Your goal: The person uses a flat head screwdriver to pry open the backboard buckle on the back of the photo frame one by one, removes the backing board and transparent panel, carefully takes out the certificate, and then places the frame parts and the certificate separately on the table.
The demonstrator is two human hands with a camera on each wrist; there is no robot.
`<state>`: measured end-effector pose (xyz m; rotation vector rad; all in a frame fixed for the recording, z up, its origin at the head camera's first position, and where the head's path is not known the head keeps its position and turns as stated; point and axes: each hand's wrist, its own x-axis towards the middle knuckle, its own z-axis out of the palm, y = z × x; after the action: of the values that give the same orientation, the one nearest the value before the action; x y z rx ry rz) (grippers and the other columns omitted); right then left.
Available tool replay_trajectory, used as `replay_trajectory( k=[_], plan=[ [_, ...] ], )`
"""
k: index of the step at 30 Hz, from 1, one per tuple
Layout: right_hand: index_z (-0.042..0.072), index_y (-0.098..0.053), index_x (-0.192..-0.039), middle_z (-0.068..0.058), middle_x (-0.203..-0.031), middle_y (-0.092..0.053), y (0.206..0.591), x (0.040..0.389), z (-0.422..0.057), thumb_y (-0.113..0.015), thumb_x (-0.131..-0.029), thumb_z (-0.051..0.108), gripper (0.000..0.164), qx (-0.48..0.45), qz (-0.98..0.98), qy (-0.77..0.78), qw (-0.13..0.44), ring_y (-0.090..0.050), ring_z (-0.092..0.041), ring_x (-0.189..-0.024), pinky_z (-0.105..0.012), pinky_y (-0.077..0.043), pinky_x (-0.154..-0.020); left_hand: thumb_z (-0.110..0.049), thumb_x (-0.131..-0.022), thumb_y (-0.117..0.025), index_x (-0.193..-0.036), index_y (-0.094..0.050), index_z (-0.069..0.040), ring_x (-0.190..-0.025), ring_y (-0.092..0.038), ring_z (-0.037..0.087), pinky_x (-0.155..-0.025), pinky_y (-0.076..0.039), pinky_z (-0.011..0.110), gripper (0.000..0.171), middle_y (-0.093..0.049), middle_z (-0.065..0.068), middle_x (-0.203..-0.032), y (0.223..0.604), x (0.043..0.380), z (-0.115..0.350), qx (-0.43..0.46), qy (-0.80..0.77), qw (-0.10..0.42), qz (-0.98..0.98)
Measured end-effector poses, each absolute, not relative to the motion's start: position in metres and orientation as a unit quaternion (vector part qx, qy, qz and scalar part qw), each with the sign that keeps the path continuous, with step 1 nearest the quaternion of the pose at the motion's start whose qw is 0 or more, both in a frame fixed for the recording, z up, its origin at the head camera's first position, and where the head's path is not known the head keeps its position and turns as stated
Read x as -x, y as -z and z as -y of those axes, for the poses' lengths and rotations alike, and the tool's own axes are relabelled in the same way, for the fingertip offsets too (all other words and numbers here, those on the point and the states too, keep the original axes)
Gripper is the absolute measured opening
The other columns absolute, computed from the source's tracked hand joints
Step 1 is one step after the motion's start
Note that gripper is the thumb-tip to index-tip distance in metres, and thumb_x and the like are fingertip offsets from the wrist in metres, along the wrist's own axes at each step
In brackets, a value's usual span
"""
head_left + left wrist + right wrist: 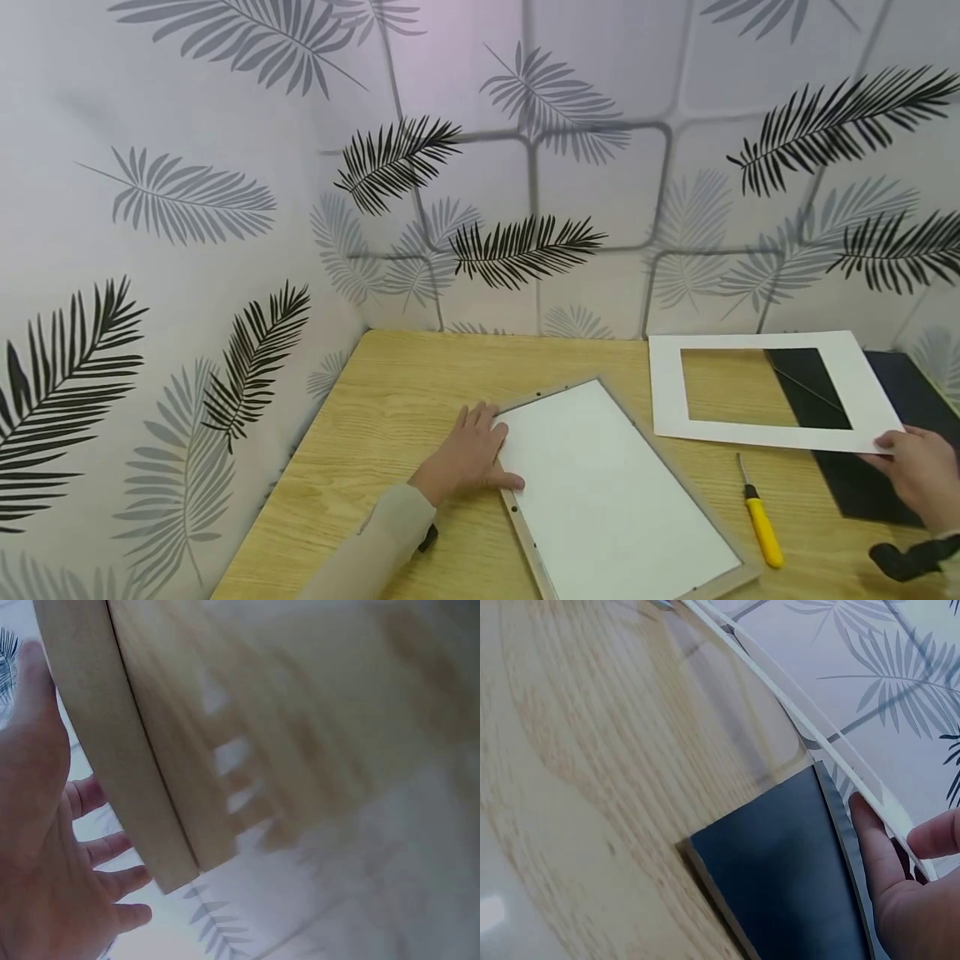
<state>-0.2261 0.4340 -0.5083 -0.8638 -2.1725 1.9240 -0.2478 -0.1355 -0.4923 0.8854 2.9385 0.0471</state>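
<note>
A picture frame (522, 533) with a pale border lies aslant on the table, a white panel (615, 492) inside it. Spread fingers of my left hand (468, 454) rest along its left edge, the thumb over the border. The left wrist view shows the frame's wooden side (112, 750) beside that hand. At the right, my right hand (922, 471) pinches a corner of a white picture mat (666, 387) with a rectangular opening. The mat is raised over a black panel (862, 492), and its thin edge (802, 724) shows in the right wrist view.
Between frame and black panel lies a yellow-handled screwdriver (763, 529), its shaft pointing away from me. The wood-grain table (420, 367) meets a wall covering (600, 183) with leaf prints at the back and left.
</note>
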Motion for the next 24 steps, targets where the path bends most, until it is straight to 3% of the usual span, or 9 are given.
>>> replay_trajectory(
  k=[3,5,7,10,12,14,18,22,24],
  plan=[
    [-0.02,0.002,-0.14,-0.043,-0.142,-0.007,0.506,0.229,-0.429,-0.031,-0.09,-0.004,0.062,0.274,0.74,-0.613,0.041,-0.049,-0.039,-0.107,-0.017,-0.05,-0.053,-0.064,-0.085,-0.054,-0.095,-0.054,-0.011,-0.129,-0.037,0.036,-0.105,-0.03,0.048,0.053,-0.039,0.018,-0.14,0.493,0.251,0.137,-0.287,-0.031,0.007,-0.957],
    [-0.022,0.003,-0.139,-0.046,-0.139,-0.01,0.506,0.23,-0.426,-0.031,-0.091,-0.006,0.061,0.257,0.759,-0.598,0.037,-0.049,-0.043,-0.105,-0.02,-0.051,-0.054,-0.053,-0.091,-0.054,-0.102,-0.057,-0.012,-0.124,-0.044,0.034,-0.1,-0.038,0.043,0.043,-0.042,0.018,-0.137,0.493,0.254,0.138,-0.278,-0.041,-0.006,-0.96],
    [-0.025,0.001,-0.136,-0.049,-0.132,-0.017,0.506,0.231,-0.423,-0.033,-0.092,-0.007,0.059,0.237,0.782,-0.575,0.036,-0.06,-0.026,-0.08,-0.023,-0.053,-0.056,-0.044,-0.095,-0.055,-0.116,-0.057,-0.012,-0.115,-0.05,0.031,-0.092,-0.045,0.04,0.038,-0.048,0.016,-0.131,0.491,0.258,0.14,-0.269,-0.038,-0.012,-0.962],
    [-0.028,-0.001,-0.134,-0.05,-0.124,-0.023,0.506,0.233,-0.42,-0.037,-0.092,-0.008,0.059,0.216,0.806,-0.55,0.041,-0.05,0.001,-0.058,-0.024,-0.053,-0.057,-0.034,-0.097,-0.053,-0.129,-0.053,-0.014,-0.098,-0.055,0.025,-0.079,-0.049,0.036,0.037,-0.055,0.012,-0.115,0.488,0.261,0.142,-0.258,-0.037,0.007,-0.965],
    [-0.028,-0.001,-0.134,-0.05,-0.125,-0.023,0.506,0.235,-0.417,-0.039,-0.092,-0.009,0.06,0.213,0.815,-0.537,0.038,-0.051,-0.002,-0.06,-0.023,-0.053,-0.056,-0.028,-0.098,-0.053,-0.127,-0.054,-0.013,-0.084,-0.056,0.02,-0.071,-0.048,0.033,0.032,-0.059,0.008,-0.101,0.487,0.26,0.145,-0.258,-0.049,0.02,-0.965],
    [-0.027,0.0,-0.135,-0.05,-0.127,-0.021,0.507,0.237,-0.415,-0.04,-0.093,-0.01,0.061,0.213,0.819,-0.531,0.035,-0.056,-0.015,-0.064,-0.023,-0.052,-0.054,-0.024,-0.099,-0.051,-0.124,-0.055,-0.013,-0.076,-0.055,0.017,-0.066,-0.047,0.032,0.028,-0.06,0.005,-0.092,0.488,0.259,0.149,-0.265,-0.061,0.027,-0.962],
    [-0.024,0.001,-0.137,-0.048,-0.132,-0.018,0.509,0.24,-0.413,-0.04,-0.094,-0.009,0.061,0.219,0.821,-0.527,0.027,-0.055,-0.032,-0.077,-0.021,-0.052,-0.053,-0.019,-0.1,-0.049,-0.133,-0.052,-0.012,-0.082,-0.061,0.018,-0.072,-0.05,0.033,0.034,-0.065,0.007,-0.095,0.487,0.255,0.154,-0.296,-0.062,0.029,-0.953],
    [-0.022,0.003,-0.138,-0.048,-0.132,-0.019,0.513,0.241,-0.413,-0.041,-0.095,-0.007,0.063,0.209,0.816,-0.539,0.018,-0.055,-0.01,-0.066,-0.023,-0.053,-0.057,-0.017,-0.101,-0.047,-0.144,-0.042,-0.015,-0.085,-0.058,0.014,-0.079,-0.047,0.03,0.044,-0.062,0.008,-0.118,0.48,0.253,0.159,-0.313,-0.064,0.075,-0.945],
    [-0.023,0.003,-0.138,-0.048,-0.127,-0.024,0.515,0.24,-0.412,-0.041,-0.095,-0.007,0.063,0.193,0.817,-0.543,0.015,-0.054,-0.002,-0.061,-0.024,-0.054,-0.06,-0.017,-0.101,-0.046,-0.147,-0.037,-0.018,-0.072,-0.053,0.01,-0.073,-0.045,0.026,0.047,-0.059,0.006,-0.125,0.477,0.252,0.161,-0.307,-0.076,0.12,-0.941]
  ],
)
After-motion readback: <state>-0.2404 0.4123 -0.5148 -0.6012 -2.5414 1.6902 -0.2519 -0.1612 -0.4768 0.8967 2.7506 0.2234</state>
